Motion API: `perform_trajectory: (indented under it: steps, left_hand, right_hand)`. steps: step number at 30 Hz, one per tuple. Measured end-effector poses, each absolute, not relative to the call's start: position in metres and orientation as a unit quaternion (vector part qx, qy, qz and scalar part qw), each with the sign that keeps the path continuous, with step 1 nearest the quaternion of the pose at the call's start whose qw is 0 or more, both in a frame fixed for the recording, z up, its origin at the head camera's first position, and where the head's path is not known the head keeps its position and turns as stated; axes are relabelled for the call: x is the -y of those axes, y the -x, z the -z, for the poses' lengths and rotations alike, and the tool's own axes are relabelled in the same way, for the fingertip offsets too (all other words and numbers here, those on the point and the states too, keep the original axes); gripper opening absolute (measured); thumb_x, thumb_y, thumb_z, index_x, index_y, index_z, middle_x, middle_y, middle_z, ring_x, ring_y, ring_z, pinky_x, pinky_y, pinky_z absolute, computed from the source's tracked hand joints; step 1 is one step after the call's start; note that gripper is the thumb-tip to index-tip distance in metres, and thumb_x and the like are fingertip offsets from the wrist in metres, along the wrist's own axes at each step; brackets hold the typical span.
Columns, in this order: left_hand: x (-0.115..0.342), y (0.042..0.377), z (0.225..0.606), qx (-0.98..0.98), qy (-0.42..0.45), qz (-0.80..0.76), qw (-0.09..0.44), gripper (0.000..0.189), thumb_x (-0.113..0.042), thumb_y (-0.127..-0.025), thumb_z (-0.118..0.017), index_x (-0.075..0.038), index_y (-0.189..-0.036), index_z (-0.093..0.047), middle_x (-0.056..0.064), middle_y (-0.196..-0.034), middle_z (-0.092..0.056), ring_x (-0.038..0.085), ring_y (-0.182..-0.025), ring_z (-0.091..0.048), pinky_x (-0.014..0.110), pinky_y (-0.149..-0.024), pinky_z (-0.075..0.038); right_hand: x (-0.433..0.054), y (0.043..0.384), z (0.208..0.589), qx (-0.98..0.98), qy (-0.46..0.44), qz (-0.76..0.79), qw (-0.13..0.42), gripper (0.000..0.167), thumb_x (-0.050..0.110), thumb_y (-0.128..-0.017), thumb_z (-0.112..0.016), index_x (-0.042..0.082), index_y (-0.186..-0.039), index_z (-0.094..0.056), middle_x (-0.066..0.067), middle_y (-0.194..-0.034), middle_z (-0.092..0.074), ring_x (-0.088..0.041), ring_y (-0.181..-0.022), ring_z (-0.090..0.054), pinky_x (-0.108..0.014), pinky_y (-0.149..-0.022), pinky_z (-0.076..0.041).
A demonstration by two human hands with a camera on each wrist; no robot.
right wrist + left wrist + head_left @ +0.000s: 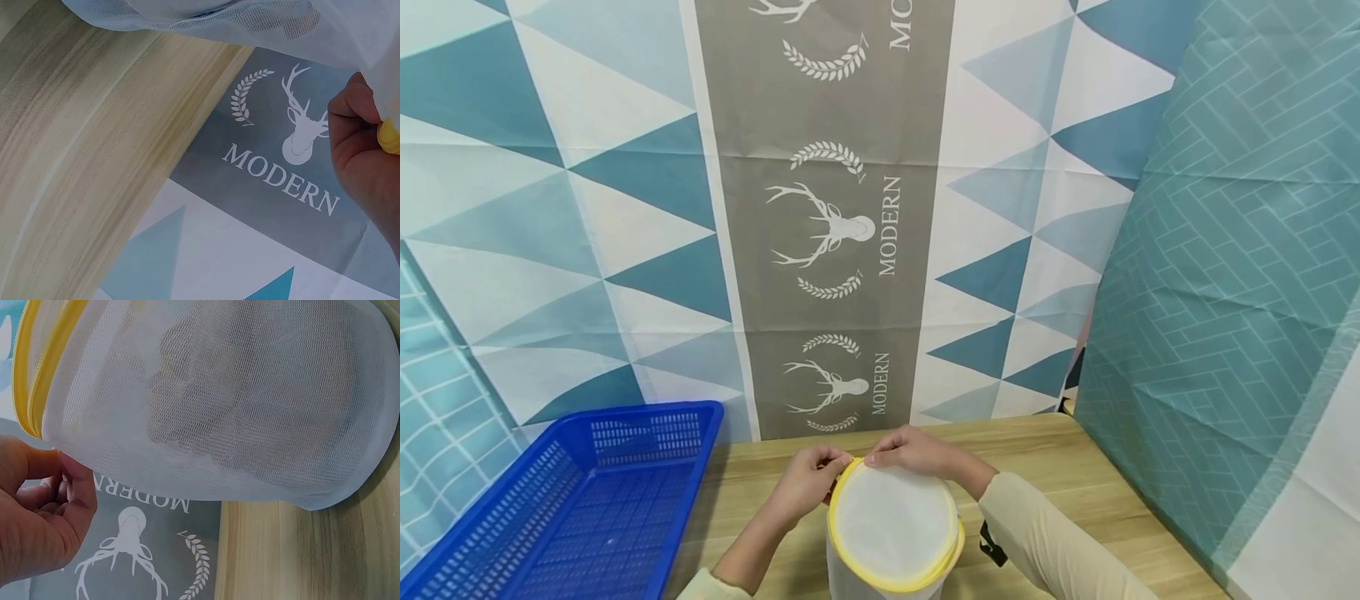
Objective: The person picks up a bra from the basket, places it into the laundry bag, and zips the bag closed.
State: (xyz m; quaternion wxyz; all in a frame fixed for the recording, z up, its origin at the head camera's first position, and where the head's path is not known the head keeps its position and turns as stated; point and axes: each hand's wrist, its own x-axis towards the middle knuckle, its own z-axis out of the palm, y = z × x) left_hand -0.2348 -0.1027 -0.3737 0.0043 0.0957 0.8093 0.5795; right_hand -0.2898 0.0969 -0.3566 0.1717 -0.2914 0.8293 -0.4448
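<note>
A white mesh laundry bag with a round top and yellow zippered trim stands on the wooden table. At the rim's far left side, my left hand pinches the edge of the bag. In the left wrist view, thumb and forefinger of that hand meet on the white mesh just below the yellow trim. My right hand grips the far rim close by, its thumb lying over the top. Something darker shows dimly through the mesh; its kind is unclear.
A blue plastic basket with perforated sides is on the left. A black buckle or strap lies right of the bag, partly behind the right sleeve. Behind the wooden table hangs a patterned cloth; a teal one hangs at right.
</note>
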Motion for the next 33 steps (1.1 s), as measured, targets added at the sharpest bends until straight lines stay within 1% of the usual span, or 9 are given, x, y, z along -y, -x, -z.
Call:
perform_trajectory:
  steps: [9,16,19,22,24,27,30,33]
  left_hand:
    - [0.104,0.234,0.375,-0.805,-0.083,-0.588,-0.001,0.024,-0.017,-0.095,-0.054,0.004,-0.1,-0.063,0.007,-0.078,-0.059,0.013,-0.061,-0.056,0.028,-0.055,-0.052]
    - [0.103,0.233,0.374,-0.799,-0.084,-0.595,-0.002,0.023,-0.015,-0.095,-0.053,0.005,-0.099,-0.063,0.008,-0.08,-0.06,0.012,-0.062,-0.059,0.029,-0.056,-0.053]
    - [0.104,0.233,0.375,-0.798,-0.075,-0.598,-0.007,0.023,-0.015,-0.096,-0.052,0.006,-0.1,-0.062,0.008,-0.08,-0.059,0.013,-0.062,-0.059,0.029,-0.056,-0.054]
    - [0.107,0.233,0.376,-0.797,-0.061,-0.601,-0.016,0.022,-0.013,-0.096,-0.052,0.006,-0.1,-0.063,0.008,-0.079,-0.056,0.013,-0.061,-0.057,0.028,-0.054,-0.054]
    - [0.109,0.233,0.376,-0.796,-0.053,-0.603,-0.02,0.021,-0.012,-0.095,-0.052,0.006,-0.1,-0.063,0.008,-0.079,-0.055,0.013,-0.06,-0.056,0.027,-0.053,-0.053]
    - [0.111,0.233,0.377,-0.794,-0.045,-0.606,-0.024,0.019,-0.01,-0.095,-0.052,0.006,-0.099,-0.063,0.008,-0.078,-0.055,0.014,-0.059,-0.055,0.026,-0.051,-0.052]
    - [0.112,0.233,0.377,-0.793,-0.039,-0.607,-0.027,0.018,-0.009,-0.095,-0.052,0.005,-0.098,-0.063,0.008,-0.079,-0.056,0.013,-0.058,-0.055,0.026,-0.051,-0.052]
    - [0.111,0.233,0.376,-0.794,-0.035,-0.606,-0.027,0.018,-0.009,-0.095,-0.052,0.005,-0.098,-0.063,0.009,-0.08,-0.057,0.014,-0.058,-0.055,0.026,-0.051,-0.053]
  right_hand:
    - [-0.098,0.29,0.356,-0.826,0.28,0.456,0.179,0.024,0.026,-0.091,-0.06,0.007,-0.101,-0.072,-0.002,-0.094,-0.068,-0.006,-0.062,-0.06,-0.024,-0.056,-0.052]
    - [-0.101,0.291,0.358,-0.825,0.286,0.453,0.178,0.028,0.03,-0.092,-0.058,0.007,-0.103,-0.07,-0.002,-0.092,-0.068,-0.006,-0.062,-0.06,-0.025,-0.057,-0.053]
    - [-0.106,0.291,0.358,-0.834,0.285,0.44,0.172,0.027,0.031,-0.092,-0.058,0.008,-0.101,-0.069,-0.001,-0.087,-0.067,-0.007,-0.062,-0.06,-0.026,-0.057,-0.053]
    - [-0.114,0.29,0.358,-0.845,0.274,0.427,0.17,0.026,0.033,-0.091,-0.059,0.009,-0.096,-0.067,0.001,-0.079,-0.065,-0.008,-0.06,-0.06,-0.026,-0.057,-0.053]
    - [-0.118,0.289,0.358,-0.847,0.264,0.427,0.176,0.026,0.034,-0.09,-0.06,0.008,-0.092,-0.065,0.001,-0.074,-0.063,-0.008,-0.058,-0.059,-0.025,-0.055,-0.051]
    - [-0.124,0.286,0.358,-0.845,0.251,0.43,0.193,0.029,0.037,-0.09,-0.06,0.008,-0.088,-0.062,0.001,-0.069,-0.061,-0.008,-0.052,-0.055,-0.023,-0.049,-0.046]
    - [-0.13,0.283,0.358,-0.842,0.237,0.436,0.212,0.03,0.04,-0.09,-0.059,0.01,-0.089,-0.061,0.0,-0.068,-0.061,-0.008,-0.049,-0.053,-0.021,-0.043,-0.041]
    - [-0.134,0.281,0.358,-0.833,0.232,0.447,0.227,0.03,0.039,-0.091,-0.058,0.009,-0.093,-0.06,-0.001,-0.071,-0.063,-0.009,-0.05,-0.056,-0.02,-0.042,-0.042]
